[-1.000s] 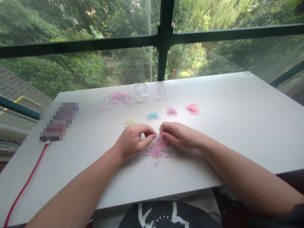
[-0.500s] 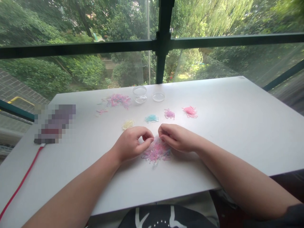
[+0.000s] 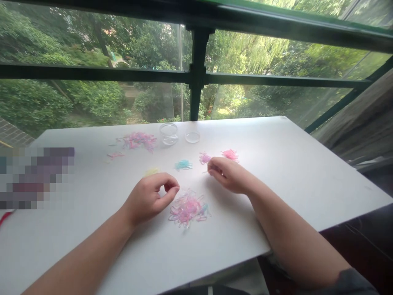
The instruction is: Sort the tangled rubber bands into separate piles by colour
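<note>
A mixed heap of small pastel rubber bands (image 3: 188,208) lies on the white table in front of me. Just left of it hovers my left hand (image 3: 155,196), thumb and forefinger pinched together; anything between the tips is too small to see. My right hand (image 3: 229,174) is closed beyond the heap, close to the purple rubber bands (image 3: 204,158) and the pink rubber bands (image 3: 230,154). A thin pale rubber band (image 3: 205,172) pokes out from its fingertips. Blue rubber bands (image 3: 183,164) form a pile between the hands. Yellow rubber bands (image 3: 152,171) are partly hidden behind my left hand.
At the back stand a clear round tub (image 3: 168,134) and its flat clear lid (image 3: 192,137). Another mixed pile of rubber bands (image 3: 141,140) lies left of them, with a few strays (image 3: 115,155) nearby. A blurred-out object (image 3: 43,176) sits at the left edge, beside a red cable (image 3: 5,217).
My right hand has moved away from the mixed heap, out toward the purple and pink piles. My left hand stays pinched beside the heap. The camera view has shifted right and tilted.
</note>
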### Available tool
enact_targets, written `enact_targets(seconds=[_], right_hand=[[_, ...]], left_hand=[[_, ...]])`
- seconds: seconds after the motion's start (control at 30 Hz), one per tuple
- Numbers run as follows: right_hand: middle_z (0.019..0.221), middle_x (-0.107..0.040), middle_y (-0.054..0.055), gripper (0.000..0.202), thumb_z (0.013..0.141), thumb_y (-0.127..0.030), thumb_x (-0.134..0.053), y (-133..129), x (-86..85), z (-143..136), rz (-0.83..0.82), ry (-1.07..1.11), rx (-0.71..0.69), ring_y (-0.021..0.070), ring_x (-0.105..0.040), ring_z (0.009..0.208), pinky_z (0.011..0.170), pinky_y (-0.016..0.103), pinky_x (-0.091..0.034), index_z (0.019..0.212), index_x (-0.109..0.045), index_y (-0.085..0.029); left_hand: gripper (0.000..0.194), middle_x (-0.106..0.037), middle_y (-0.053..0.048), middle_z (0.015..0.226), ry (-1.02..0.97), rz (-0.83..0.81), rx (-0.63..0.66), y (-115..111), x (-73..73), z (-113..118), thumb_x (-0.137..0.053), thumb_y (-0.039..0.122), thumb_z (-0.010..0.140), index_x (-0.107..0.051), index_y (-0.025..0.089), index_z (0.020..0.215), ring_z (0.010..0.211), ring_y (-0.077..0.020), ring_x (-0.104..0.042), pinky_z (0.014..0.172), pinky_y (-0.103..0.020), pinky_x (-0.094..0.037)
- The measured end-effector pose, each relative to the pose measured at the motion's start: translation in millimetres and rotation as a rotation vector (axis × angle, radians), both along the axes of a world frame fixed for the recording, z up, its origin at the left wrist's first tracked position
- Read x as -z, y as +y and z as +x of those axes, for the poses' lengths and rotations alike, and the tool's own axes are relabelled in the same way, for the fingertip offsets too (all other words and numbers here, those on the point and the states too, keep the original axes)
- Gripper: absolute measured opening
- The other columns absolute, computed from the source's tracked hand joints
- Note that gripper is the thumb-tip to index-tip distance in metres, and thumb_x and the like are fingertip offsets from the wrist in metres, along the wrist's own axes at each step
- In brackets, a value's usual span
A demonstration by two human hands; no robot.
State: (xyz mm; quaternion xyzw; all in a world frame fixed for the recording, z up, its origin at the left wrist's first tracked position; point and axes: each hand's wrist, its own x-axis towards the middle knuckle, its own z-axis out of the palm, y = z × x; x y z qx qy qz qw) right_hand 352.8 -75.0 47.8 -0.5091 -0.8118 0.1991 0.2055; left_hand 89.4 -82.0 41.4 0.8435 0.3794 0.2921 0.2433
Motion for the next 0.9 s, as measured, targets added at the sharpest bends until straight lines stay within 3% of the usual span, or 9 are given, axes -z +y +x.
enact_targets(seconds=[0.17,0.37,0.57,0.67,0.73,0.9], right_hand=[[0.071,-0.061,0.002,0.011,0.076,-0.021,-0.050,21.5,0.2,48.5,0.103,-0.081,0.507,0.0127,-0.050,0.062,0.059,0.025,-0.036,0.074,-0.061,-0.018],[0.069,-0.063,0.001,0.012,0.069,-0.023,-0.055,26.3,4.1,62.5,0.070,-0.037,0.615,0.0126,-0.051,0.060,0.057,0.024,-0.037,0.072,-0.066,-0.020],[0.068,-0.062,0.003,0.018,0.074,-0.025,-0.051,26.4,-1.0,70.0,0.177,0.081,0.715,0.0129,-0.051,0.058,0.056,0.026,-0.038,0.078,-0.066,-0.018],[0.065,-0.059,0.002,0.018,0.078,-0.026,-0.049,22.1,1.0,54.5,0.182,0.234,0.611,0.0118,-0.049,0.055,0.054,0.025,-0.037,0.080,-0.064,-0.016],[0.063,-0.057,0.001,0.020,0.082,-0.028,-0.047,13.8,4.0,30.4,0.122,0.329,0.412,0.0103,-0.046,0.053,0.051,0.023,-0.035,0.081,-0.063,-0.016],[0.062,-0.054,-0.002,0.017,0.080,-0.029,-0.057,-16.0,8.3,-36.0,-0.087,0.316,-0.086,0.0078,-0.044,0.053,0.052,0.021,-0.035,0.089,-0.063,-0.016]], left_hand=[[0.011,-0.063,0.002,0.069,-0.011,0.005,-0.017,2.0,0.6,-2.7,-0.055,0.021,0.081,-0.062,0.018,0.074,0.063,-0.0088,-0.054,0.062,-0.020,-0.041],[0.011,-0.065,0.002,0.071,-0.009,-0.003,0.003,1.0,0.2,-0.6,-0.056,0.022,0.081,-0.064,0.019,0.075,0.063,-0.0085,-0.055,0.061,-0.020,-0.041],[0.010,-0.065,0.002,0.072,-0.005,0.001,-0.008,1.1,-0.4,-1.6,-0.056,0.022,0.081,-0.064,0.019,0.076,0.063,-0.0088,-0.055,0.061,-0.020,-0.041],[0.009,-0.065,0.002,0.072,-0.015,0.003,-0.005,1.5,0.4,-0.7,-0.057,0.022,0.081,-0.064,0.018,0.076,0.063,-0.0090,-0.055,0.061,-0.021,-0.041],[0.008,-0.065,0.002,0.072,-0.030,0.008,-0.005,1.6,1.3,0.5,-0.058,0.021,0.081,-0.064,0.018,0.076,0.063,-0.0088,-0.055,0.061,-0.021,-0.041],[0.006,-0.065,0.001,0.072,-0.079,0.051,-0.014,1.9,3.2,2.8,-0.060,0.020,0.080,-0.065,0.018,0.078,0.063,-0.0090,-0.054,0.063,-0.022,-0.041]])
